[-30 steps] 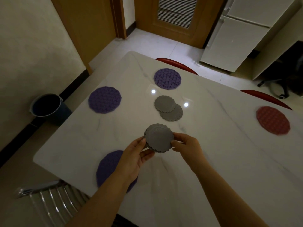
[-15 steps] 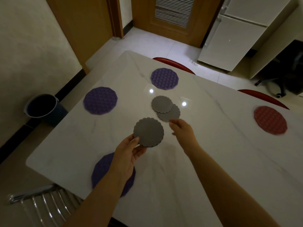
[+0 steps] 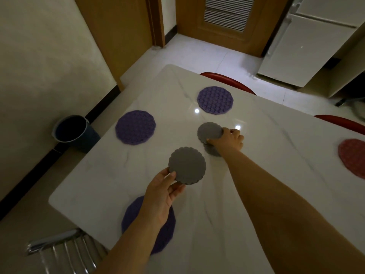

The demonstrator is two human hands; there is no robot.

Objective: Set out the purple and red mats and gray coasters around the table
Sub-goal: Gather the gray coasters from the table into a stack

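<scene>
Gray coaster [image 3: 186, 168] is pinched in your left hand [image 3: 160, 196]; at one o'clock from it, your right hand [image 3: 230, 139] grips a second coaster [image 3: 209, 131] on the table [image 3: 110, 175].

Left hand [image 3: 160, 196] pinches; right hand [image 3: 229, 140], outstretched, grips.

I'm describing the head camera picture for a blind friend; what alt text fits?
A person's left hand holds a gray coaster above a white marble table while the right hand grips the top coaster of two overlapping mid-table. Three purple mats and one red mat lie near the table's edges.
</scene>
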